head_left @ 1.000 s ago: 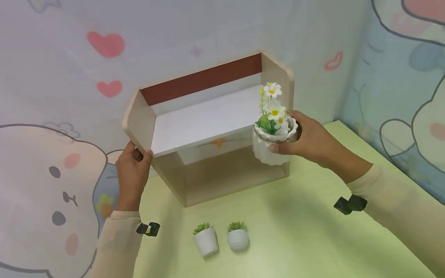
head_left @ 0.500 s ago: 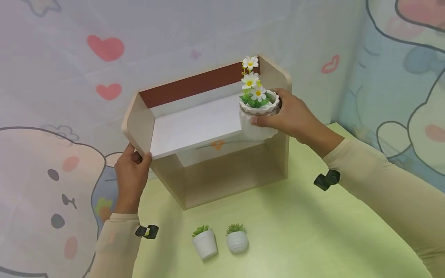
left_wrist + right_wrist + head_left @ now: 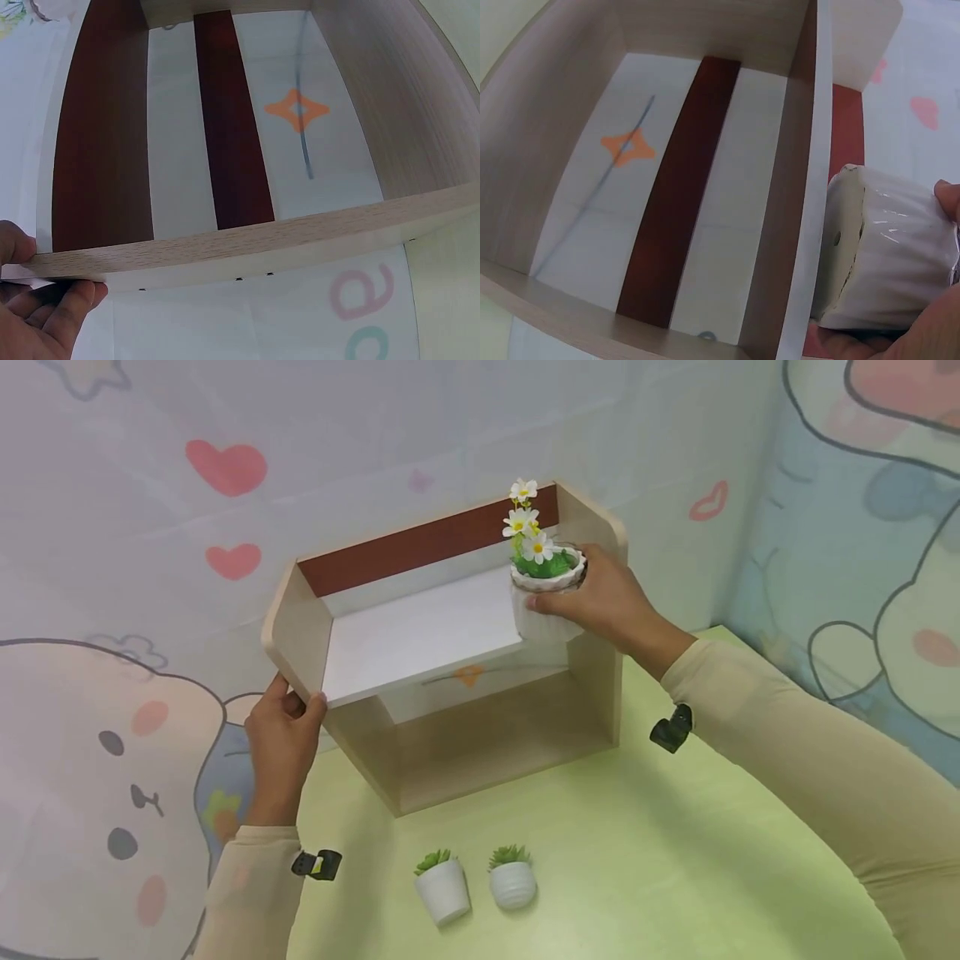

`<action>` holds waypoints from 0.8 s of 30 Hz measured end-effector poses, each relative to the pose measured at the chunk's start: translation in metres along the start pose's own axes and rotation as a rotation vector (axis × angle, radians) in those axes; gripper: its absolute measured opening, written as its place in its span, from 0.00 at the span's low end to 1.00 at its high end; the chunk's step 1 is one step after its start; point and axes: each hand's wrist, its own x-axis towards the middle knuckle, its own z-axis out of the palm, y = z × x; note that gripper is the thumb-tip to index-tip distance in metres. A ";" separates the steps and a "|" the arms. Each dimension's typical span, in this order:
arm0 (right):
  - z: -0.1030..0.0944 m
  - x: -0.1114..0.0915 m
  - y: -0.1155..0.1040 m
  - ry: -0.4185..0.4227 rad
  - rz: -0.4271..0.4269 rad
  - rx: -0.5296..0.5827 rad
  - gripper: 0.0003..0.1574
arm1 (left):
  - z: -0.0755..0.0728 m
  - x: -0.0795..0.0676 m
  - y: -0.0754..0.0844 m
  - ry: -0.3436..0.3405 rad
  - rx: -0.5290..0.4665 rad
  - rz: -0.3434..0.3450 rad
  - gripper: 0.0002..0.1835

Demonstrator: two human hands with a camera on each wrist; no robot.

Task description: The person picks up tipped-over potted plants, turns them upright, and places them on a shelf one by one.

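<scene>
My right hand (image 3: pixel 611 597) has its fingers and thumb curled round a white flower pot (image 3: pixel 543 618), with the thumb across the near side below the wavy rim. Green leaves and white daisies (image 3: pixel 521 518) with yellow centres rise just left of that hand. The pot is at the right part of the front edge of the upper board on the wooden shelf unit (image 3: pixel 420 639). My right wrist feed shows its pale underside and a hole in it, but the angle is poor and I can't tell whether any of the base touches the board.

My left hand (image 3: pixel 283 735) pinches the unit's side panel near the front corner, thumb on one side and fingers on the other. The unit spans the space between my two hands, with a red-brown strip (image 3: pixel 435 539) along its upper back, beyond both of them.

Nearer me than either hand, and between them from side to side, two small succulents in white pots, one tapered (image 3: pixel 442 889) and one rounded (image 3: pixel 513 883), are side by side on the pale green table (image 3: pixel 600 852).
</scene>
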 end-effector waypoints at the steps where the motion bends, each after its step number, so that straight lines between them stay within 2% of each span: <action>1: 0.000 0.002 0.001 0.009 0.011 -0.006 0.63 | 0.000 0.000 0.000 0.001 0.004 0.002 0.21; 10: 0.009 0.014 0.003 0.035 0.038 -0.013 0.63 | -0.002 0.001 -0.003 0.028 0.050 0.009 0.19; 14: 0.012 0.021 0.003 0.065 0.013 -0.011 0.61 | 0.000 0.002 -0.004 0.029 0.060 0.009 0.20; 19: 0.024 0.022 0.012 0.058 -0.001 -0.009 0.59 | 0.000 -0.008 -0.011 0.023 0.059 0.004 0.20; 24: 0.036 0.021 0.017 0.052 0.017 -0.013 0.62 | -0.003 -0.014 -0.016 0.022 0.099 0.001 0.21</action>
